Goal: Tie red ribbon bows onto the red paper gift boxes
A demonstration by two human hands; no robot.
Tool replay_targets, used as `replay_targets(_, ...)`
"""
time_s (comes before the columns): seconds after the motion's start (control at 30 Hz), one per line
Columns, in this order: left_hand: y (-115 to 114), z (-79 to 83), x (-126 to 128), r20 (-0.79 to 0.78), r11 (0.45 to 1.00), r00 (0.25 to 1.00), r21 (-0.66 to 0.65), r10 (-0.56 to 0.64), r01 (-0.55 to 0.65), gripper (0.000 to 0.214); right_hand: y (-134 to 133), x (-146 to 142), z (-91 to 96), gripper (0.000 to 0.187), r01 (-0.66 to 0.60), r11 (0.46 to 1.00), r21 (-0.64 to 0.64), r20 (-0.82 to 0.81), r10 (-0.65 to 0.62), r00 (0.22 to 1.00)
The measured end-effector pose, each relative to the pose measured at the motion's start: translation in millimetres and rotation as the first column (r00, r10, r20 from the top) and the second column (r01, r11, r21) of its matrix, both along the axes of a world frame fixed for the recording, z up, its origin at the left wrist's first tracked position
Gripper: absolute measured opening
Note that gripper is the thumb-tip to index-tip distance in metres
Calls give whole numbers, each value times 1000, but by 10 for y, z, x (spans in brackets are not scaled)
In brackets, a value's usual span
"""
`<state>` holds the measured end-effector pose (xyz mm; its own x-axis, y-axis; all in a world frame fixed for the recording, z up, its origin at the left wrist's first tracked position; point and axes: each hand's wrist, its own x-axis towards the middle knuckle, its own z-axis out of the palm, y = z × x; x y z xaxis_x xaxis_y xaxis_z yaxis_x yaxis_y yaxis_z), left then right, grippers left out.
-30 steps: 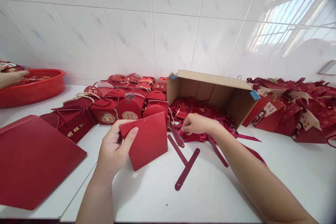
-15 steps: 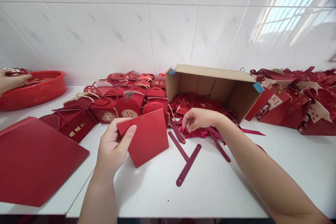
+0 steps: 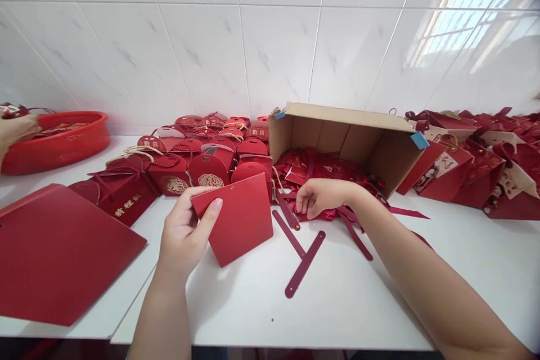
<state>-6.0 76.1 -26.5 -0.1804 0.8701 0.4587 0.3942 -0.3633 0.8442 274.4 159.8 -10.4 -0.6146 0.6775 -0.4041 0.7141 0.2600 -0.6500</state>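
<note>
My left hand grips a flat red card box by its left corner, holding it tilted above the white table. My right hand rests with curled fingers on a pile of dark red strips and ribbons in front of a cardboard box lying on its side. Whether it holds a strip is hidden by its fingers. Loose dark red strips lie on the table between my hands.
Several finished red gift boxes stand at the back centre. A large flat red folder lies at left. A red basin sits at far left beside another person's hand. Red gift bags crowd the right.
My right hand has drawn slightly back from the strip pile and its fingers have curled in. My left hand keeps the red card box almost still.
</note>
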Motion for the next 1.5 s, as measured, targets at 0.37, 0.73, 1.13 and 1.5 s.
replay_targets(0.37, -13, 6, -4, -7, 1000, 1000, 2, -3, 3, 25, -207, -401, -76, 13, 92, 974, 208, 261, -146, 954)
replay_targets(0.73, -25, 8, 3, 24, 999, 999, -19, -29, 30, 27, -199, -287, -35, 12, 120, 966, 229, 265, -181, 947)
replay_targets(1.13, -38, 15, 4, 21, 998, 999, -37, -43, 44, 26, -255, -257, 58, 12, 200, 951, 236, 185, -246, 951)
replay_targets(1.5, -357, 211, 169, -181, 733, 884, 642, 431, -225, 36, -551, -180, 313, 29, -121, 954, -273, -874, -194, 445)
